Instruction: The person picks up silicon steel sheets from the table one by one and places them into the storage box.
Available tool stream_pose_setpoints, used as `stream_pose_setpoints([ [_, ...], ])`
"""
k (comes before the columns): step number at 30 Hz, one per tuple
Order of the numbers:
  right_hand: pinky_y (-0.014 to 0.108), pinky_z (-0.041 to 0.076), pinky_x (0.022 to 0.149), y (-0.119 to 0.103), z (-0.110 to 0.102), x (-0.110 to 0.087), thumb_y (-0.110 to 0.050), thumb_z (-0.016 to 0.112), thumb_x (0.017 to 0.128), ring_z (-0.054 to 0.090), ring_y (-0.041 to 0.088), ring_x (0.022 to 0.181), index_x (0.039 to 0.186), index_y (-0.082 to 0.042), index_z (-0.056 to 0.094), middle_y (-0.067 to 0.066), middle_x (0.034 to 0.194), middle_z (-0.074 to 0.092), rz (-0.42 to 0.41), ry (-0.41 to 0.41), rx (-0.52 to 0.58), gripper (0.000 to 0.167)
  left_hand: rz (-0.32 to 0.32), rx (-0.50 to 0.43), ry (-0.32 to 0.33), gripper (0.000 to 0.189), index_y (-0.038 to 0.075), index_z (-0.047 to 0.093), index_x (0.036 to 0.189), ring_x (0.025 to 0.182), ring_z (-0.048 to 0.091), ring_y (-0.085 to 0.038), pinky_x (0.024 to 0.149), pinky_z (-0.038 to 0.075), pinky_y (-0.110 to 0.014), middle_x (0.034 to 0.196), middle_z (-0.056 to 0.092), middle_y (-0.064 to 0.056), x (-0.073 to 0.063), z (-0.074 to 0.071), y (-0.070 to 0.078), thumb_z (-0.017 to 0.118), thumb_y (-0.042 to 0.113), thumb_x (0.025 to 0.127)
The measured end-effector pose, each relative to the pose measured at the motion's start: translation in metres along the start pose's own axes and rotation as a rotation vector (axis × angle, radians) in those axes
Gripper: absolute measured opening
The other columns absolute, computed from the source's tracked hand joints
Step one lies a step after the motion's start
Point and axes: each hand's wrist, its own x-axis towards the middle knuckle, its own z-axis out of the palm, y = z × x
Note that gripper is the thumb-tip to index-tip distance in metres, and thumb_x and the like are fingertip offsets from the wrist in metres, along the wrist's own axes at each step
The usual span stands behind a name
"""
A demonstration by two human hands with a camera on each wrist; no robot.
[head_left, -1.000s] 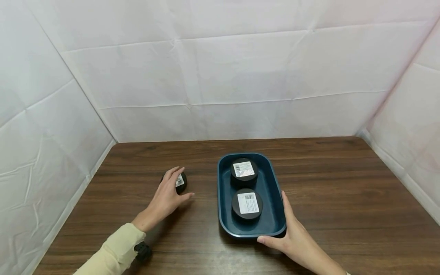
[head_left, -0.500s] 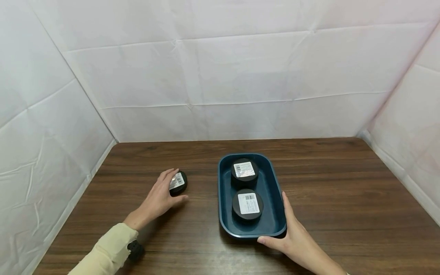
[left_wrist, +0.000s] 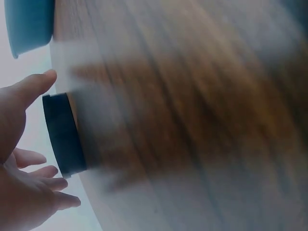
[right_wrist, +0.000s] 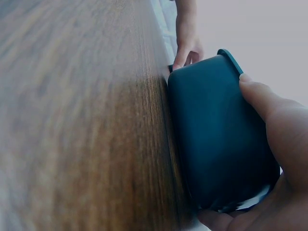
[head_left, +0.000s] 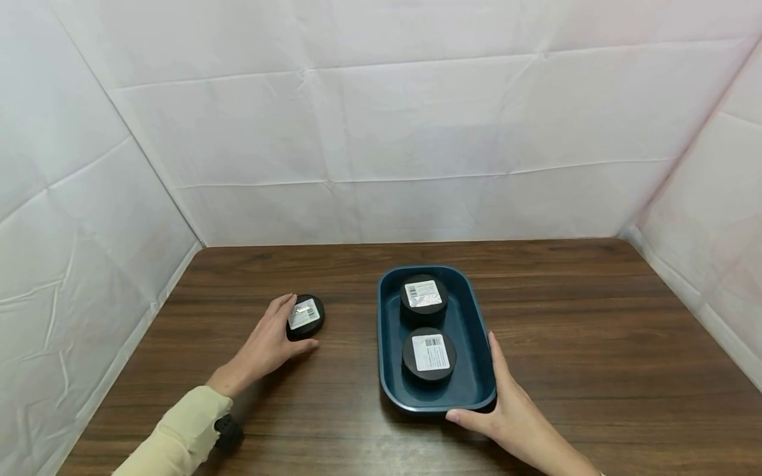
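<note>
A flat, round black container (head_left: 306, 317) with a white barcode label on top lies on the table's left half. My left hand (head_left: 262, 344) is beside it, thumb and fingers spread around its near left side. In the left wrist view a gap shows between the hand and that container (left_wrist: 65, 134). With my right hand (head_left: 514, 403) I hold a dark blue rectangular tray (head_left: 473, 344) at its near right corner, the thumb on the rim. Two similar labelled black containers, a far one (head_left: 423, 297) and a near one (head_left: 428, 354), sit inside the tray.
The dark wood-grain table (head_left: 595, 330) is enclosed by creased white sheeting (head_left: 417, 132) at the back and on both sides. A black device (head_left: 228, 433) is worn at the left wrist, below the pale yellow sleeve (head_left: 178, 430).
My left hand has drawn back to the left and nearer, uncovering more of the container on the table. My right hand, the tray and its contents have stayed in place.
</note>
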Motion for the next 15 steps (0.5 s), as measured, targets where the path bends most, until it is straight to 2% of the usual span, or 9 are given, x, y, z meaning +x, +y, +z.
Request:
stream_pose_setpoints([
  [15,0.072,0.030,0.113,0.0012,0.0008,0.0006,-0.054,0.084,0.076,0.024,0.047,0.150,0.158,-0.024,-0.023,0.020,0.169,-0.001,-0.003,0.002,-0.005,0.138,-0.041,0.022,-0.040,0.102,-0.012,0.027,0.152,0.137,0.042,-0.050,0.108,0.044,-0.062,0.153,0.032,-0.033,0.0010,-0.0060,-0.0088,0.083,0.036,0.082],
])
